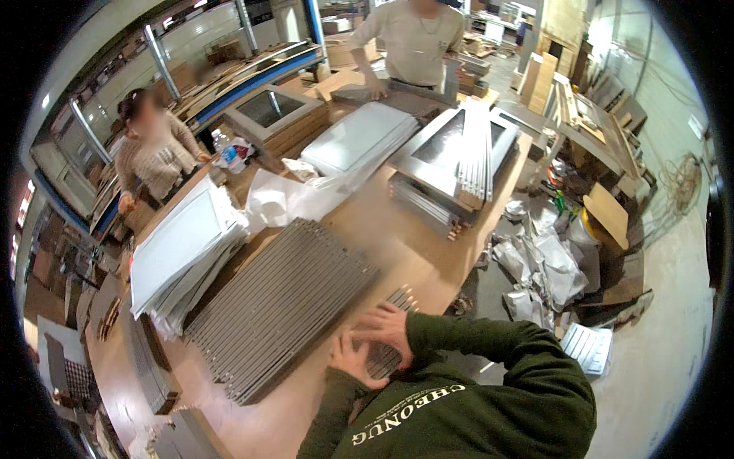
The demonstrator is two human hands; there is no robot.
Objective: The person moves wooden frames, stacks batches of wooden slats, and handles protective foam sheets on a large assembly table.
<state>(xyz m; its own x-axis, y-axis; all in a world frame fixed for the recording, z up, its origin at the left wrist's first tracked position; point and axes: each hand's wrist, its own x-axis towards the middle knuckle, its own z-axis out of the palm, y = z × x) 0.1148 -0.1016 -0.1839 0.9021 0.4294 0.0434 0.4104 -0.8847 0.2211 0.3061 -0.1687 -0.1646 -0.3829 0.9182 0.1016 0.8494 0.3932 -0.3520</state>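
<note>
At the near edge of the table lies a small bundle of short grey strips (384, 358) with pale dowel ends, close to my body. My left hand (353, 361) curves around its left side, thumb toward the near end. On its right side my right hand (388, 329) cups it, fingers reaching over the top toward the left fingers. Both hands grip the bundle between them and hide much of it. Just left of them rests a wide row of long grey strips (283, 306), laid side by side with pegged ends.
White panels (183, 245) are stacked at the left and more white panels (359, 141) farther back. Framed grey doors (428, 164) carry loose strips (475, 153). Two people (157, 153) stand across the table. Crumpled wrapping (547, 264) covers the floor at right.
</note>
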